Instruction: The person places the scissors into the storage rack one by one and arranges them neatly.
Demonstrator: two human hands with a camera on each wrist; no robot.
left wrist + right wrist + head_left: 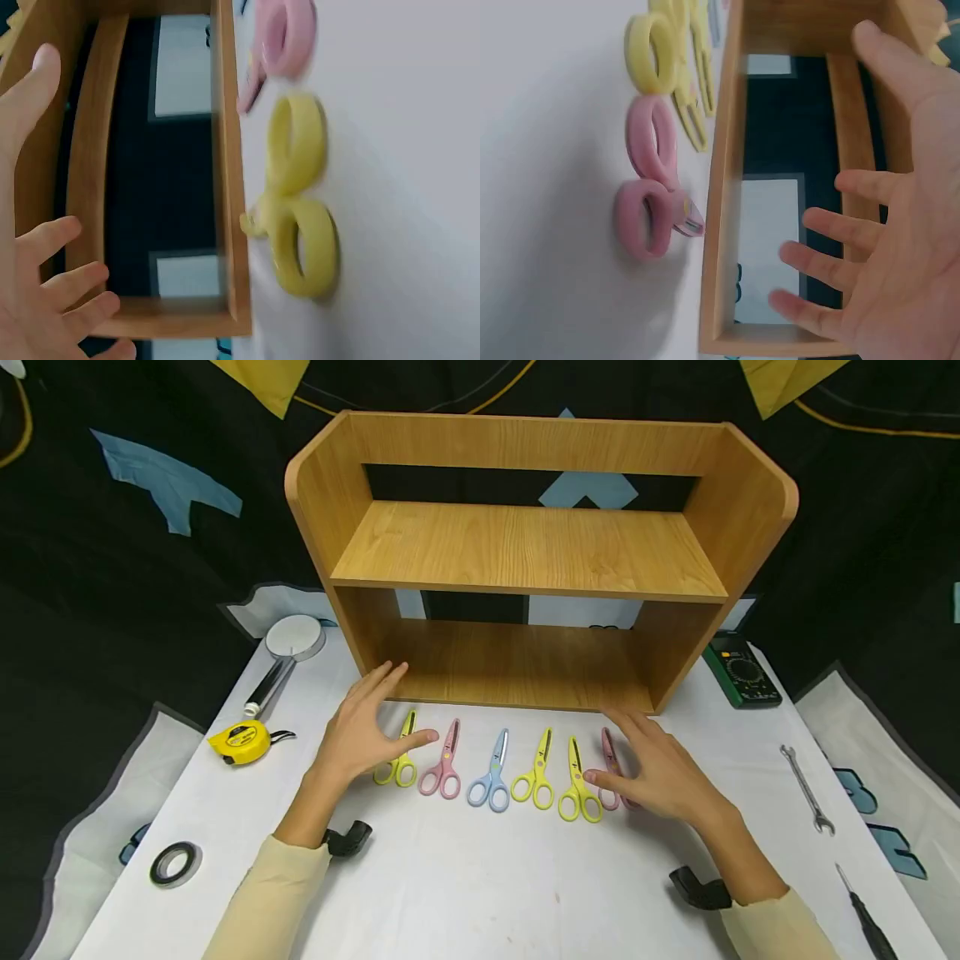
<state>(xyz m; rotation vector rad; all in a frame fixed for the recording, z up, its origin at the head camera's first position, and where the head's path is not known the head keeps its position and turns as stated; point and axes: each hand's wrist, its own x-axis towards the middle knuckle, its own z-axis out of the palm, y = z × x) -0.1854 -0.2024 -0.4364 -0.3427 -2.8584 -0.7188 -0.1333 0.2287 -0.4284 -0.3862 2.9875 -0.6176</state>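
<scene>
Several pairs of scissors lie in a row in front of a wooden shelf (525, 552), handles toward me. From the left they run yellow scissors (406, 768), pink scissors (447, 764), blue scissors (491, 783), two more yellow pairs, then pink scissors (289, 37) (649, 217) at the right end. My left hand (360, 731) hovers over the leftmost yellow pair, fingers spread and holding nothing. Over the rightmost pink pair hovers my right hand (660, 768), also spread and bare, partly hiding it. Both palms face inward near the shelf's lower front edge.
At left lie a magnifying glass (295, 637), a yellow tape measure (242, 742) and a roll of black tape (176, 864). On the right are a multimeter (741, 671), a wrench (807, 789) and a screwdriver (866, 914). A white cloth (480, 893) covers the table.
</scene>
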